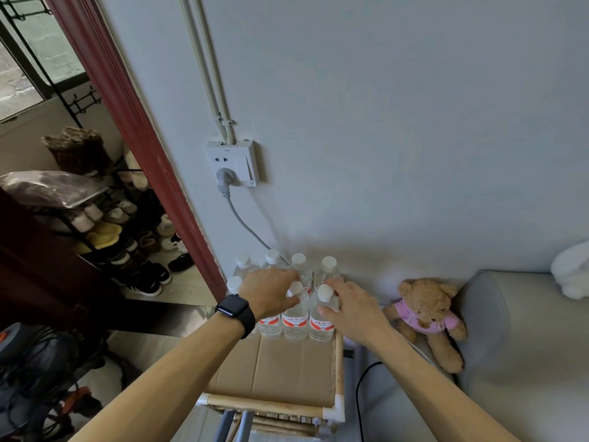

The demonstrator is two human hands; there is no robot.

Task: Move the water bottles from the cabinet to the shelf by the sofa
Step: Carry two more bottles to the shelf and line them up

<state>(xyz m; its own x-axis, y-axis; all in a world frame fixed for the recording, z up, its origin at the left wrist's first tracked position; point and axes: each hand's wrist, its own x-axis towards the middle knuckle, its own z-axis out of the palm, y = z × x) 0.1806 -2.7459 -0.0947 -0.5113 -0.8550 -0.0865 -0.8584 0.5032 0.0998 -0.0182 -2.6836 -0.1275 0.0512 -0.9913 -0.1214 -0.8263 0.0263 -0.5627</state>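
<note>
seven caps counted on the shelf, both hands on the front row

from my seat at the remote feed i count seven white caps among the water bottles [299,269]. they stand upright in two rows at the wall end of the shelf [271,406], on the cardboard sheet [280,365] that covers its top. an eighth seems to sit under the left hand [271,293], where i see only a red label.

the right hand [352,309] wraps the end bottle [321,323] at the sofa side of the front row, thumb on the near face and fingers round the back below the cap. the left hand, with the watch [236,309] at its wrist, curls down over the covered bottle [270,327], thumb against its neighbour. both bottles stand on the cardboard and neither looks lifted.

my reading is that a pair is being set down, so the job is well along, with two near-full rows in place beside the sofa [526,362] and the teddy bear [427,314]. the near half of the cardboard is bare, so room remains. the cabinet is out of view, so i cannot say how many are left to fetch. what is left here is letting go cleanly without knocking the tightly packed neighbours.
</note>
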